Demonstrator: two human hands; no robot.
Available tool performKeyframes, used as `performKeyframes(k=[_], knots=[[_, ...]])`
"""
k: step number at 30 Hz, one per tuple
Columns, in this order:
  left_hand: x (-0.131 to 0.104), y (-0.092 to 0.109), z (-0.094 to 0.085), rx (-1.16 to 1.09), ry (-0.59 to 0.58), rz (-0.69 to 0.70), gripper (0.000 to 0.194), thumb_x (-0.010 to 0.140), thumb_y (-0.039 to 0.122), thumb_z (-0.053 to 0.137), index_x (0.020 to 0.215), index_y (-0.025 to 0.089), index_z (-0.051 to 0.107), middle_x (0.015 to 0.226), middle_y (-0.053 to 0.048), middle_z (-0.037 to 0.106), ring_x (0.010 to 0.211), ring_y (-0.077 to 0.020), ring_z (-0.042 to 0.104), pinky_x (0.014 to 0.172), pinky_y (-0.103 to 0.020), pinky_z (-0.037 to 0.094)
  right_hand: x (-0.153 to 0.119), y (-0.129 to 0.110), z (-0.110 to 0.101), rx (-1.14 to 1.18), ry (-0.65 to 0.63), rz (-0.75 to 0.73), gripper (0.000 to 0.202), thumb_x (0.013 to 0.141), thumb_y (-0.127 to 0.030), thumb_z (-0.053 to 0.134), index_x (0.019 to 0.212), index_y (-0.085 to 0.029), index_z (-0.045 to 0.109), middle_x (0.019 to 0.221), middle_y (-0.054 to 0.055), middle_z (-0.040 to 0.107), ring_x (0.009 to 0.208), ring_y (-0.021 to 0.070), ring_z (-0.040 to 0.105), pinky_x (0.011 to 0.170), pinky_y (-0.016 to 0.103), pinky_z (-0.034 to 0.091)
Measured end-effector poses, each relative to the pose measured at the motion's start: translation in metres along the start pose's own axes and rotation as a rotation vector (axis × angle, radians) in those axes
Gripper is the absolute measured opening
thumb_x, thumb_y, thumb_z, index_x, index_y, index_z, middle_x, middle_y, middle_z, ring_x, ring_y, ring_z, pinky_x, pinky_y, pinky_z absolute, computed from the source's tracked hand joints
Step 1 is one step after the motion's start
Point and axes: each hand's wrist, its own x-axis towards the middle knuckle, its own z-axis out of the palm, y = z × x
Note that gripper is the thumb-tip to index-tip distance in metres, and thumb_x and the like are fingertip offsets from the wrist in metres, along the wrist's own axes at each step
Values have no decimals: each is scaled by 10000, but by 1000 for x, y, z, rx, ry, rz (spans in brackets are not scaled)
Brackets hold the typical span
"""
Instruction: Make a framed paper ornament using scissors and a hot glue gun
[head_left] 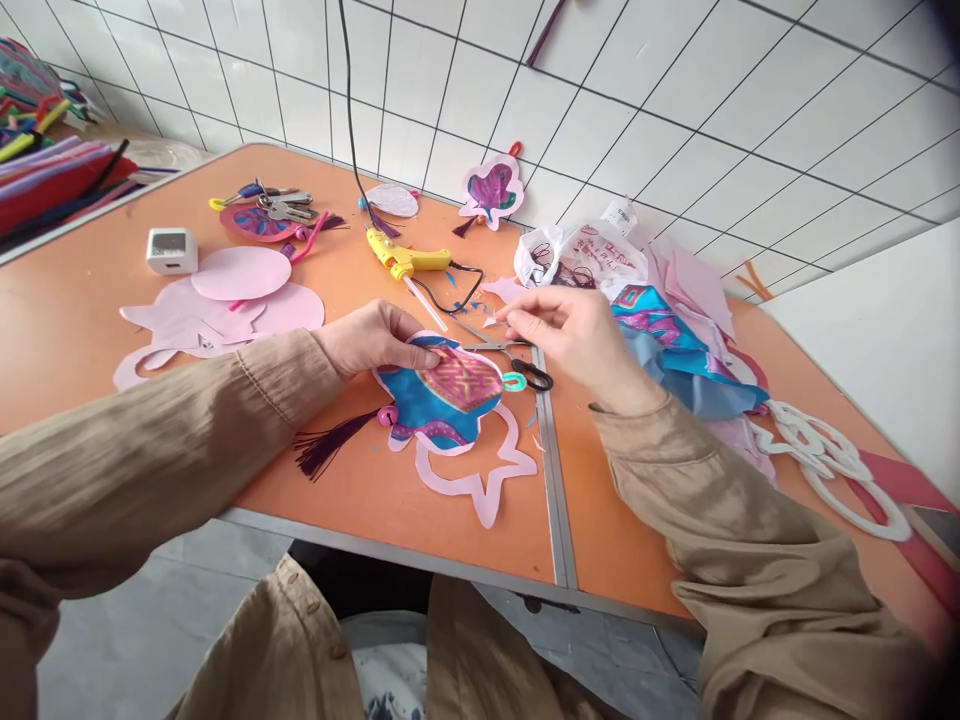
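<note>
My left hand (390,340) is closed on the upper edge of a fabric ornament (442,405), thumb on top. The ornament has blue and pink-gold patterned cloth, a pale pink border, a green loop (514,382) on its right, and a pink bell (388,415) with a dark purple tassel (337,445) on its left. My right hand (562,325) is raised over the table, thumb and fingertips pinched on a small pale pink scrap (491,321). Between the hands, black-handled scissors (534,375) lie on the table, partly covered. A pink cut-out outline (480,487) sticks out below the ornament.
A yellow glue gun (409,258) lies behind the hands, its cord rising along the tiled wall. Pink cut shapes (240,275), a white cube (172,250) and keys (289,207) are at left. A plastic bag (600,255), blue cloth (675,350) and white cut-outs (832,455) lie right.
</note>
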Motion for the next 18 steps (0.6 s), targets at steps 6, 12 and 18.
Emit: performKeyframes(k=[6, 12, 18], knots=[[3, -8, 0, -100, -125, -1, 228, 564, 204, 897, 714, 92, 766, 594, -29, 702, 476, -96, 581, 473, -187, 487, 12, 29, -23, -341, -98, 76, 97, 763, -173, 646, 771, -200, 739, 756, 39, 730, 670, 200, 661, 656, 355, 495], [2, -9, 3, -164, -100, 45, 268, 499, 228, 931, 676, 103, 772, 572, -42, 693, 469, -104, 578, 446, -192, 478, 7, 32, -29, -710, -391, -20, 220, 755, -206, 655, 960, -214, 734, 1033, 83, 704, 969, 269, 651, 778, 371, 487], [-9, -3, 12, -221, -133, 155, 249, 505, 248, 933, 647, 116, 777, 606, -52, 713, 517, -118, 619, 514, -208, 521, 6, 41, -33, -706, -529, -147, 361, 783, -208, 604, 1141, -229, 644, 1128, 88, 655, 1083, 276, 604, 886, 405, 488]])
